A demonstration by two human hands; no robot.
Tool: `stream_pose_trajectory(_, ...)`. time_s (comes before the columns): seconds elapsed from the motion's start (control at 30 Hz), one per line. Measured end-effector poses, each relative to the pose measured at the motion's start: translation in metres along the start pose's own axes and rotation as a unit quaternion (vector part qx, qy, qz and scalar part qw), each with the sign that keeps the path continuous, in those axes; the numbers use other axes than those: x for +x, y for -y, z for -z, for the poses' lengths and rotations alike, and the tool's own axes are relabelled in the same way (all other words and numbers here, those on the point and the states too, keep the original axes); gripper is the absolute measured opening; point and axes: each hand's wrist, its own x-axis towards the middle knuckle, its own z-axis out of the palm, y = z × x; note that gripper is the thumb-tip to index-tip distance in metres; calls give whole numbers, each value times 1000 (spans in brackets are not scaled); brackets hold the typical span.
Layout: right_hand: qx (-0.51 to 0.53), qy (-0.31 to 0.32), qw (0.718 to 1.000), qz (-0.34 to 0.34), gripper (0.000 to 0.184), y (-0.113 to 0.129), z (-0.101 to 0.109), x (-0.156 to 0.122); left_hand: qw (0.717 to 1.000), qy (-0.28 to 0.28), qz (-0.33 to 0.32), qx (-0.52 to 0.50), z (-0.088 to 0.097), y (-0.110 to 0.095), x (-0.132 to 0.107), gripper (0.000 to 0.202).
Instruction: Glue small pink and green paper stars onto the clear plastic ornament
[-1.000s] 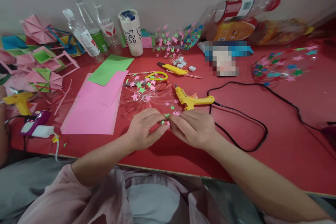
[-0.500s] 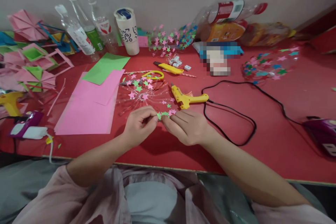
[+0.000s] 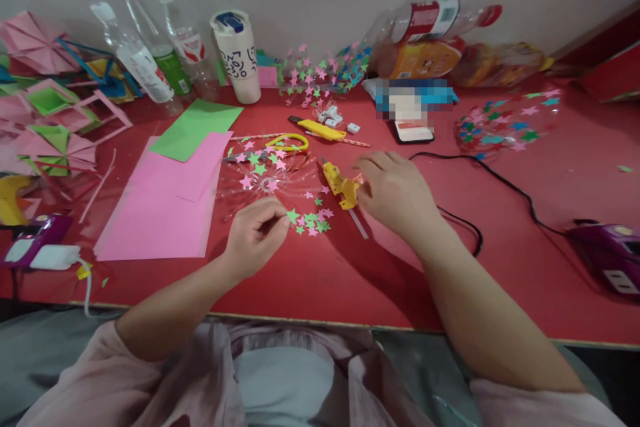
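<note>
My left hand (image 3: 257, 237) pinches a small green paper star (image 3: 292, 215) between thumb and forefinger. Just right of it lies a loose pile of pink and green paper stars (image 3: 313, 221) on the red table. My right hand (image 3: 397, 190) is closed over the handle of a yellow glue gun (image 3: 340, 183), hiding most of that handle. The gun's nozzle points away to the upper left, and a clear glue stick (image 3: 357, 223) shows below it. Behind my left hand sits a clear plastic piece cut into strips (image 3: 263, 183), with pink and green stars on it.
Yellow-handled scissors (image 3: 295, 141) and a yellow utility knife (image 3: 320, 129) lie farther back. Pink paper (image 3: 155, 213) and green paper (image 3: 195, 128) are at left. Bottles (image 3: 145, 73) and a white tumbler (image 3: 237, 60) line the wall. A black cord (image 3: 510, 180) runs right to a purple power strip (image 3: 607, 257).
My right hand has left the star pile and moved right and away from me, onto the glue gun's handle. My left hand keeps near its place, with a green star now plainly visible.
</note>
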Motion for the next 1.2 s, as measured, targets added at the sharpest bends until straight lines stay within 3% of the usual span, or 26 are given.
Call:
stream_pose_trajectory(0.13, -36, 171, 985, -8, 31, -4, -8, 1, 1000, 15, -22, 7, 0, 2, -1, 20)
stream_pose_trajectory(0.3, -3, 205, 979, -20, 31, 0, -14, 4, 998, 21, -56, 26, 2, 1, -2, 18)
stream_pose_trajectory(0.37, 34, 180, 982, -46, 32, -4, -13, 5, 998, 14, -57, 30, 5, 0, -1, 18)
stream_pose_trajectory(0.47, 121, 40, 989, -81, 36, -8, -7, 6, 998, -2, -57, 38, 10, -1, 1, 17)
stream_pose_trajectory(0.53, 198, -65, 977, -53, 32, -5, -1, 4, 997, -14, -61, 51, 14, -2, 2, 17)
stream_pose_trajectory(0.63, 301, -141, 943, 29, 16, 9, 7, -3, 995, -35, -55, 80, 19, -4, 4, 17)
stream_pose_trajectory(0.7, 344, -157, 921, 89, 13, 20, 12, -8, 993, -48, -37, 106, 21, -5, 4, 16)
stream_pose_trajectory(0.83, 392, -106, 894, 192, 26, 37, 17, -14, 986, -66, -13, 150, 24, -4, 5, 14)
stream_pose_trajectory(1.03, 436, -89, 879, 172, 29, 42, 20, -11, 985, -71, -3, 158, 22, -2, 7, 13)
stream_pose_trajectory(1.2, 424, -74, 885, 179, 27, 40, 20, -12, 985, -70, -3, 158, 22, -2, 7, 14)
